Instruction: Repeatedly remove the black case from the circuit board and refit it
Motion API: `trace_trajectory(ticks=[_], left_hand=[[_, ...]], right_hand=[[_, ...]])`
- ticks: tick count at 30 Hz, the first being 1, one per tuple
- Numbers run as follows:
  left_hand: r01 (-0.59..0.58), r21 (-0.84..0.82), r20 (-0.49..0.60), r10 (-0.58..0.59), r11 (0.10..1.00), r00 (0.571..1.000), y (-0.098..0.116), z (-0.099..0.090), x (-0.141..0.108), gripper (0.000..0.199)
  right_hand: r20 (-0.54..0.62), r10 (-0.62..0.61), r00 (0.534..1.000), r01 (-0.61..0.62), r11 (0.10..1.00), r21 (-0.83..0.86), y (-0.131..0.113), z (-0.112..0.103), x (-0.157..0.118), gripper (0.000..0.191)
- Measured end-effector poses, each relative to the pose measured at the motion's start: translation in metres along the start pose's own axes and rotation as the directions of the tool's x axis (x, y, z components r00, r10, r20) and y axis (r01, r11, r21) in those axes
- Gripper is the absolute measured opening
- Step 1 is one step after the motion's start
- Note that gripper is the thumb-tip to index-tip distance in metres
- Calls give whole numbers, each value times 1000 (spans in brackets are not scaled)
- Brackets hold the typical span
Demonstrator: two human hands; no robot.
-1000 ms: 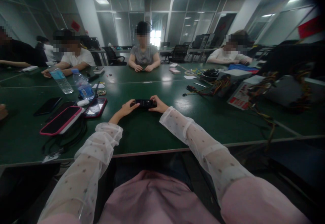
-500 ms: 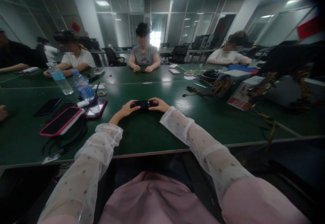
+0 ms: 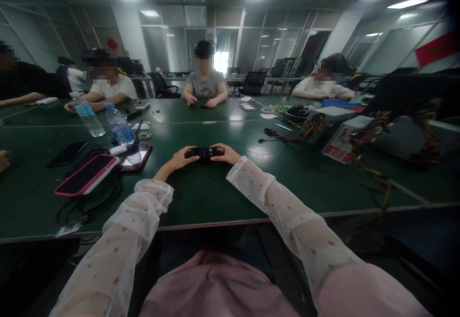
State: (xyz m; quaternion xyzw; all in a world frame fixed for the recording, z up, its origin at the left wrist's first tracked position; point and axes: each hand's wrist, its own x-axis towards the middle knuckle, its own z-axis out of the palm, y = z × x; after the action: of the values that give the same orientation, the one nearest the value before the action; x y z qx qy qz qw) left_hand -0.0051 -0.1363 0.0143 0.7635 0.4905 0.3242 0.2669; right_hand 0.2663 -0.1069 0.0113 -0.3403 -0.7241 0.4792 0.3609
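A dark smartphone [image 3: 205,153] is held sideways just above the green table [image 3: 208,197], its screen facing me. My left hand [image 3: 182,158] is closed on its left end, the thumb lying along the lower edge. On the opposite end, my right hand [image 3: 226,153] grips the phone in the same way. What the screen displays is too small and dim to read. Sheer white dotted sleeves cover both my forearms.
To the left lie a pink-edged phone [image 3: 86,175], a red-edged tablet or phone [image 3: 135,157] and a black phone [image 3: 68,154]. Two water bottles [image 3: 120,124] stand behind them. Power supplies [image 3: 341,140] with cables are at right. Several people [image 3: 204,84] sit around the table.
The view has tilted slightly upward, so the scene sits a little lower. Both hands keep their hold on the phone. The person opposite has lifted a hand slightly.
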Motion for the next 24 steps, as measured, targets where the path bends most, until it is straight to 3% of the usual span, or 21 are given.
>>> trace_trajectory(ticks=[5, 9, 18, 24], left_hand=[[-63, 40, -22, 64, 997, 998, -5, -1, 1, 75], [-144, -8, -63, 143, 990, 988, -8, -3, 2, 70], [-42, 158, -123, 61, 987, 991, -19, 1, 9, 64], [-34, 209, -103, 57, 977, 993, -27, 4, 10, 63]], right_hand=[[-13, 5, 1000, -5, 1000, -10, 0, -1, 1, 63], [-20, 23, 1000, -24, 1000, -16, 3, -2, 2, 63], [-78, -43, 996, 31, 989, -147, 7, 1, 4, 54], [-133, -74, 988, 41, 971, -236, 13, 0, 6, 59]])
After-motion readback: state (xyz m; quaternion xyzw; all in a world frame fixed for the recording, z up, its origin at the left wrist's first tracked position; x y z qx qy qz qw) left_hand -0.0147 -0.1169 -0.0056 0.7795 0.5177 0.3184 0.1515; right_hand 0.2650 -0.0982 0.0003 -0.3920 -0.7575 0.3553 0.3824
